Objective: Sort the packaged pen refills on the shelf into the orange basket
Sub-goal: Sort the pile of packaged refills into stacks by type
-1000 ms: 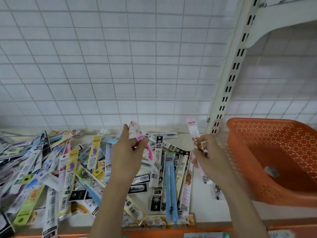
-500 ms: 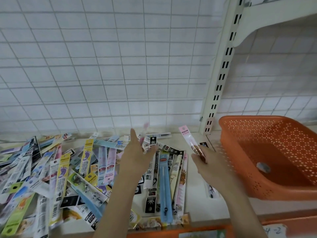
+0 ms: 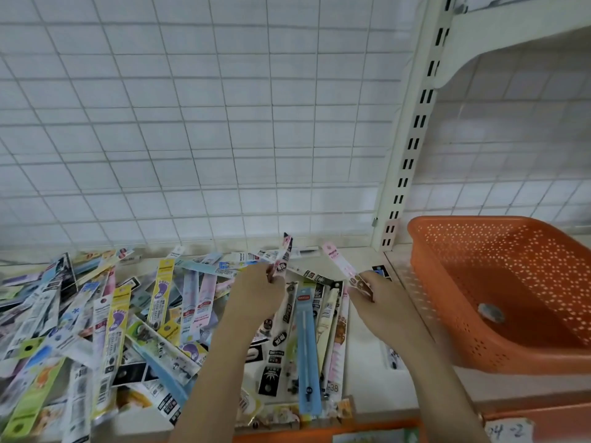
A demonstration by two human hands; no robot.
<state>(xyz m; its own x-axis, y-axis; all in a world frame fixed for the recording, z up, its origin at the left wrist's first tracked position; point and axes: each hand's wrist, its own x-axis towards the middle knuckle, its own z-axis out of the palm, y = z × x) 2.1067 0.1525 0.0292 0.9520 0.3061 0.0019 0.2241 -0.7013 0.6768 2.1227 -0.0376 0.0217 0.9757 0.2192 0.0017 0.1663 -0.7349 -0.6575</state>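
Holding one slim packet in each hand, we stand over the cream shelf board (image 3: 367, 340) with most of the sorting still ahead of us. Our left hand (image 3: 256, 295) pinches a narrow pink-and-black refill packet (image 3: 283, 259) low down, so its top end pokes up past our fingertips. Our right hand (image 3: 380, 302) grips a long pale pink refill packet (image 3: 339, 263) near its lower end, with the header tilted up and to the left. Both grips are narrow, fingers curled round the film.

The remaining flat, colourful packaged pen refills (image 3: 112, 330) lie heaped and overlapping across the left and middle of the shelf. The perforated orange plastic basket (image 3: 428, 282) sits on the shelf just to our right, near the right hand, and seems nearly empty apart from one small greyish object (image 3: 491, 313) on its floor.

We judge these packets very light, thin and bendy, with slick plastic film that could slip from a loose pinch or cling to neighbours. Taking hold near the middle, or at the stiffer card header, should stop them drooping. A short drop into the basket should not harm them.
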